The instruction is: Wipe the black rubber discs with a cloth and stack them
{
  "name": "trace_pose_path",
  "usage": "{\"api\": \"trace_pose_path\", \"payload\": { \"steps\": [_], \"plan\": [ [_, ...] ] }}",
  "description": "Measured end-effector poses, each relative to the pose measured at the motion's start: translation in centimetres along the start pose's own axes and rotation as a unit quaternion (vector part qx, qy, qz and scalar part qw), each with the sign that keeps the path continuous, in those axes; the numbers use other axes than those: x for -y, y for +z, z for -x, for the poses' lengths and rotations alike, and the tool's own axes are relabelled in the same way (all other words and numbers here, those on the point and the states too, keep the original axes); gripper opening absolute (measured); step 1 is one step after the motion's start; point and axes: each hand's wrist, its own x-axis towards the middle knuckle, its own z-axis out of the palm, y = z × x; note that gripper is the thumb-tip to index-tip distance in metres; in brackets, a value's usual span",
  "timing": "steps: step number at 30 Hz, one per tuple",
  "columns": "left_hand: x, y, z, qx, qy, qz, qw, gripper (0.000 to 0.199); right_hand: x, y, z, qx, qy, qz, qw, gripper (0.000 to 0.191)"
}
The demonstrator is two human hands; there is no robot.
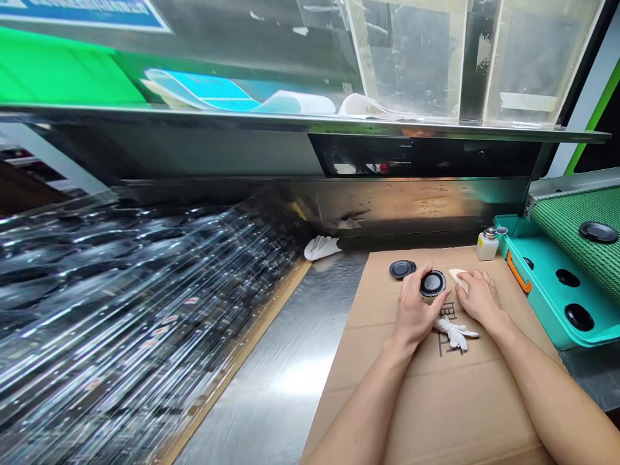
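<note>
A round black part (433, 283) with a grey centre is gripped by my left hand (415, 307), its fingers around the rim above the cardboard sheet (368, 361). My right hand (479, 296) has its fingers on a small cream-coloured pad (458, 278), just right of the black part. Behind my left hand, another round black part (402, 269) lies on the cardboard. A crumpled white glove (455, 333) rests between my forearms, partly over black markings.
At right, a teal tray (542, 310) holds several black parts beside a green conveyor (581, 213) carrying one. A white bottle (487, 245) stands near the tray. Stacked clear plastic trays (145, 323) fill the left. Another white glove (322, 248) lies behind; a metal shelf (290, 119) spans above.
</note>
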Motion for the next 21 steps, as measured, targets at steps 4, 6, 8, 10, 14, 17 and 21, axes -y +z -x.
{"api": "trace_pose_path", "payload": {
  "steps": [4, 6, 8, 10, 14, 17, 21],
  "plan": [
    [2.4, -1.5, -1.1, -0.006, -0.049, -0.155, 0.987, 0.010, 0.0, 0.1, 0.0, 0.003, 0.002, 0.001, 1.000, 0.033],
    [3.1, -2.1, -1.4, -0.018, -0.027, -0.242, 0.970, 0.011, 0.0, 0.2, -0.1, 0.004, 0.006, 0.002, 1.000, 0.034],
    [3.2, -2.5, -1.5, -0.014, -0.004, -0.283, 0.959, 0.012, 0.0, 0.2, -0.1, 0.005, 0.009, 0.000, 1.000, 0.034],
    [3.0, -2.7, -1.3, 0.005, 0.005, -0.295, 0.955, 0.018, 0.0, 0.2, -0.1, 0.005, 0.008, -0.002, 1.000, 0.034],
    [2.1, -2.9, -0.9, 0.048, -0.001, -0.264, 0.963, 0.044, 0.1, 0.2, -0.1, 0.009, 0.007, -0.005, 1.000, 0.034],
    [1.9, -3.0, -1.0, 0.078, -0.017, -0.251, 0.965, 0.056, 0.1, 0.1, -0.1, 0.009, 0.005, -0.002, 1.000, 0.034],
    [2.1, -3.1, -1.4, 0.065, -0.021, -0.213, 0.975, 0.062, 0.0, 0.2, 0.0, 0.007, 0.002, -0.004, 1.000, 0.035]
  ]
}}
